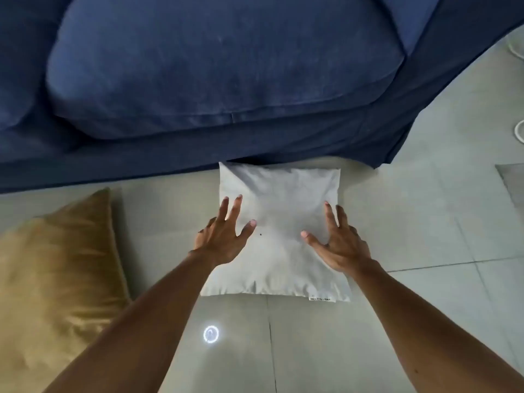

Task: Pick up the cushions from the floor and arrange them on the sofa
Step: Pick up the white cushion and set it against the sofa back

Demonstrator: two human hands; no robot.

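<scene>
At the far left we see a gold cushion (56,276) lying on the tiled floor (425,222), near the front of the blue sofa (221,66). Next comes our left hand (224,236), fingers spread wide over the left edge of the white cushion (279,245), its grip closed on nothing. The white cushion lies flat on the floor, its far edge just against the sofa's base. Our right hand (338,245) is spread the same way over the cushion's right edge, grip wide. We cannot tell whether the palms press the fabric.
</scene>
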